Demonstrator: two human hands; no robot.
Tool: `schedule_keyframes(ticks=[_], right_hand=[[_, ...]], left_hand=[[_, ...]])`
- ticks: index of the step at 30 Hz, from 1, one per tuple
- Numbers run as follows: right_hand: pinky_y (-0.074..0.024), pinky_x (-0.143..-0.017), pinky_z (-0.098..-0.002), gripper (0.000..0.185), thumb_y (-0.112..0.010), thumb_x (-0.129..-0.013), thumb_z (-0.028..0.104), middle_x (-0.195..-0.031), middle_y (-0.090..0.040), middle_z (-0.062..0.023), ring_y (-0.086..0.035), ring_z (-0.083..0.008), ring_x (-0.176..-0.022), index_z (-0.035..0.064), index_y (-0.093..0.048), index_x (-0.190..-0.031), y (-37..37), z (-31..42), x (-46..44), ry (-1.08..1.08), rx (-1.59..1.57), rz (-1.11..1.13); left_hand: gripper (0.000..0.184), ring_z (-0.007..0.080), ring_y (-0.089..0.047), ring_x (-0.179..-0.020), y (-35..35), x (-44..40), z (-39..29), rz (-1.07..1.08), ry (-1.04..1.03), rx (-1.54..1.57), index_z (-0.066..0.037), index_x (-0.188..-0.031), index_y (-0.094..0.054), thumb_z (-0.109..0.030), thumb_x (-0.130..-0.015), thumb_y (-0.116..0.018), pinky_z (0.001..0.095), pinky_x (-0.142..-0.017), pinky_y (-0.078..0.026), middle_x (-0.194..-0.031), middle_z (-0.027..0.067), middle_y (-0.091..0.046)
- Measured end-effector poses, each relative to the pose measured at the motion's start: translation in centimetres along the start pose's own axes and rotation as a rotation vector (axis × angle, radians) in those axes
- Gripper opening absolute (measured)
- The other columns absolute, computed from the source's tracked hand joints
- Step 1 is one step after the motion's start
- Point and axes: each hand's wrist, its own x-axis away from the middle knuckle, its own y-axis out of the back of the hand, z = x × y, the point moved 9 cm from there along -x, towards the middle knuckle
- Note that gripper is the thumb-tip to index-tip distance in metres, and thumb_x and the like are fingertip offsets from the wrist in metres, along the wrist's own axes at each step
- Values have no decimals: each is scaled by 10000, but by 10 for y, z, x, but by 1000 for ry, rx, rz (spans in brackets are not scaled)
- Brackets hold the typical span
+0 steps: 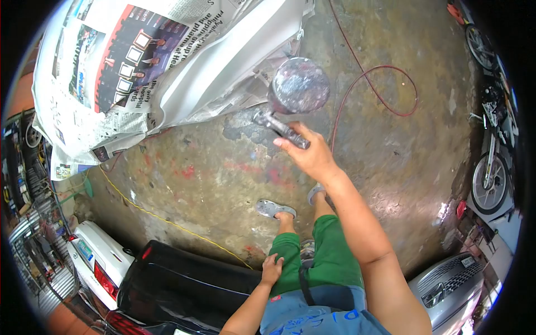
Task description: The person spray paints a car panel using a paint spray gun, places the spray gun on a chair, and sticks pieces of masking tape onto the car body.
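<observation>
My right hand [314, 153] is closed around the dark handle of a spray gun [286, 133], held out in front of me. The gun's round, paint-stained cup [300, 86] sits above the handle, and its nozzle points left towards a newspaper-covered panel [195, 84]. A gap shows between the gun and the paper. Down by my thigh hangs my left hand [272, 269], with its fingers loosely apart against the green shorts [285, 251] and nothing in it.
A red hose [379, 68] loops over the stained concrete floor [223, 184]. A yellow cord [173, 225] runs across the floor at left. Behind me stand a black car [190, 279], a white car [92, 259] and a silver car [452, 282]. Motorcycles [491, 167] line the right side.
</observation>
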Motion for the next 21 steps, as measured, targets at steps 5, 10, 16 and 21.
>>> schedule_keyframes(ticks=[5, 10, 16, 21], right_hand=[[-524, -758, -365, 447, -738, -903, 419, -906, -711, -169, -689, -246, -821, 47, -664, -1138, 71, 8, -31, -6, 59, -228], [-490, -679, -347, 387, -724, -925, 389, -767, -664, -118, -596, -173, -705, 41, -642, -1072, 141, 10, -55, -102, 39, -459], [-505, -703, -390, 394, -723, -920, 391, -797, -676, -145, -646, -254, -737, 55, -626, -1099, 131, 32, -41, -133, 51, -389], [-518, -835, -379, 567, -734, -892, 452, -980, -720, -215, -703, -282, -920, -3, -623, -1211, 82, 72, -20, -198, 12, -26]], left_hand=[[534, 412, -523, -1257, 10, -2, -7, -32, 33, 4, -13, -1305, -609, -410, -948, -614, 463, -1106, -376, -1317, 251, -584], [549, 423, -505, -1280, 20, -2, -6, -15, 74, 36, -14, -1319, -606, -415, -943, -608, 462, -1110, -377, -1333, 270, -569], [550, 424, -490, -1293, 27, -2, -4, -24, 141, 42, -33, -1325, -604, -430, -945, -592, 463, -1121, -361, -1342, 275, -562], [559, 422, -472, -1308, 29, -2, -22, -36, 172, 83, -46, -1330, -603, -450, -944, -584, 458, -1128, -349, -1334, 276, -567]])
